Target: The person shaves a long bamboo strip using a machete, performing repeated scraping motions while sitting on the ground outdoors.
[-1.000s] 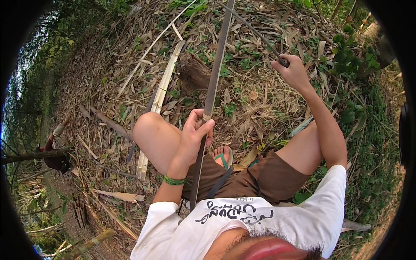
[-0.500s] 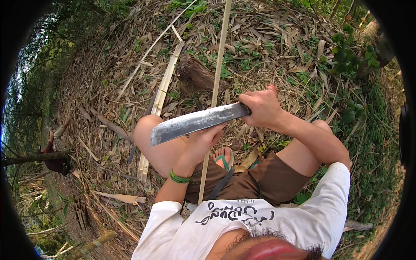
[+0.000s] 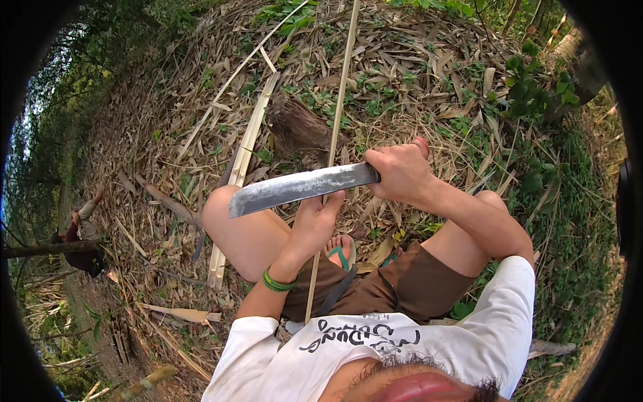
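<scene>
My right hand (image 3: pixel 403 173) is closed round the handle of a machete (image 3: pixel 305 190). The wide grey blade points left and lies across a long, thin bamboo strip (image 3: pixel 346 53). Just below the blade, my left hand (image 3: pixel 315 226) grips the strip, its thumb close to the blade's lower edge. Part of that hand's fingers is hidden behind the blade. The strip runs from the top of the view down between my legs to my lap. I cannot tell how deep the blade sits against it.
A dark wood stump (image 3: pixel 298 124) stands just ahead. Pale split bamboo lengths (image 3: pixel 249 141) lie left of it, beside my bent knee (image 3: pixel 224 208). Dry leaves and green plants cover the ground. Another person (image 3: pixel 82 244) is at the far left, near a branch (image 3: pixel 50 248).
The machete and my right hand have shifted slightly left. My left hand has slid a little down from the blade, so its thumb shows more.
</scene>
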A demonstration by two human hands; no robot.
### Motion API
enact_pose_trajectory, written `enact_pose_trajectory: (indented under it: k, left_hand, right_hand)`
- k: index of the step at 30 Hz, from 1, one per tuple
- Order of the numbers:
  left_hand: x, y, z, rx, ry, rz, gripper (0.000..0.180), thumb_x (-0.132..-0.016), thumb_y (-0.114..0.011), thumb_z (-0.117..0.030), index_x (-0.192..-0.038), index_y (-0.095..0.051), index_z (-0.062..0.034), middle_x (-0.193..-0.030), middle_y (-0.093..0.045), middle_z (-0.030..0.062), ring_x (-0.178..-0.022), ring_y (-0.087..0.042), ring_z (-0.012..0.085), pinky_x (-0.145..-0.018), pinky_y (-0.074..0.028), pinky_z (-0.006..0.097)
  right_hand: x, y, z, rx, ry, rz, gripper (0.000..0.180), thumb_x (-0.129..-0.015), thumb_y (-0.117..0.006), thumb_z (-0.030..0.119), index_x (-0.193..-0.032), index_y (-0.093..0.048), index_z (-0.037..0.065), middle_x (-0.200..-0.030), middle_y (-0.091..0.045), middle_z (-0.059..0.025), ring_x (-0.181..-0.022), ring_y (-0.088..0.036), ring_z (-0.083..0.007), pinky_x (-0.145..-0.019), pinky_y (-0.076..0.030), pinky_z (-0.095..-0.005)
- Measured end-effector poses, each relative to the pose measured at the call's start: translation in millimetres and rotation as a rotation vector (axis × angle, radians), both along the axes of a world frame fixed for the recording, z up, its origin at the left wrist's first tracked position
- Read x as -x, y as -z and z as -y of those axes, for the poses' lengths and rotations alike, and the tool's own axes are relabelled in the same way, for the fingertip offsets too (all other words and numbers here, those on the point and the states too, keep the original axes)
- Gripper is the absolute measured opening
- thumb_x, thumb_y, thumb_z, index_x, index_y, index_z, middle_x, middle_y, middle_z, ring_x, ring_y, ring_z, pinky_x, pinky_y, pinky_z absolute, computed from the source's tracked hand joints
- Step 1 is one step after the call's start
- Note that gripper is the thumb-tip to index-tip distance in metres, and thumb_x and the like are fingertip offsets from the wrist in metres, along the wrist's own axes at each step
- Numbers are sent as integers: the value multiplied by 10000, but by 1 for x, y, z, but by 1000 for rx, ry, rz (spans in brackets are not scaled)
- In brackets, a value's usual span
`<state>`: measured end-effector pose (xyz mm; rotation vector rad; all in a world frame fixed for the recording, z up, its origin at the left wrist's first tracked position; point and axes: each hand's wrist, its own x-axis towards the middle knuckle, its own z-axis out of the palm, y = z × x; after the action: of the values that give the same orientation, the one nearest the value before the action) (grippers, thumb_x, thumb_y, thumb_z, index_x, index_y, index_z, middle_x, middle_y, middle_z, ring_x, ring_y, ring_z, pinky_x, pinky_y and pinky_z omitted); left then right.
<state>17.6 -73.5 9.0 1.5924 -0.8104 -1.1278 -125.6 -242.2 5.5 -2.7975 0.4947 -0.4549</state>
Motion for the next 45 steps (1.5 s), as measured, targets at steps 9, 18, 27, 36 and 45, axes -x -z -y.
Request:
enact_pose_trajectory:
  k: [9,18,27,36,45]
  left_hand:
    - [9,1,-12,-13,6,-60,148,-1043,-524,-158,-1099,-584,-35,-630,-411,-87,-498,-338,3,-450,-247,205]
    - [25,-19,-14,-95,-22,-129,179,-1050,-510,-186,-1109,-586,-36,-647,-415,-81,-528,-347,11,-477,-260,217]
    - [19,-9,-17,-88,31,-39,183,-1058,-492,-182,-1100,-589,-33,-625,-407,-83,-521,-351,11,-471,-267,219]
    - [13,2,-27,-31,72,-18,209,-1069,-504,-207,-1126,-596,-28,-621,-405,-99,-502,-332,-1,-452,-252,205]
    - [9,-14,-54,-49,178,20,235,-1071,-493,-208,-1158,-605,-21,-631,-412,-95,-526,-356,2,-468,-273,201]
  right_hand:
    - [6,-12,51,-48,352,4,240,-765,-734,269,-771,-641,48,-649,-663,-148,-655,-695,-339,-620,-552,-474]
    - [4,-13,52,-105,360,-34,235,-766,-720,267,-759,-637,47,-655,-664,-155,-640,-693,-352,-615,-561,-471]
    - [7,-3,35,-90,221,-90,237,-766,-709,288,-777,-690,51,-660,-662,-179,-652,-694,-366,-636,-562,-487]
    - [13,-5,42,-10,223,-130,227,-739,-716,292,-748,-662,72,-656,-665,-149,-637,-687,-338,-627,-549,-467]
    - [36,0,111,-89,446,12,217,-793,-706,304,-771,-713,88,-688,-678,-178,-675,-695,-363,-679,-567,-483]
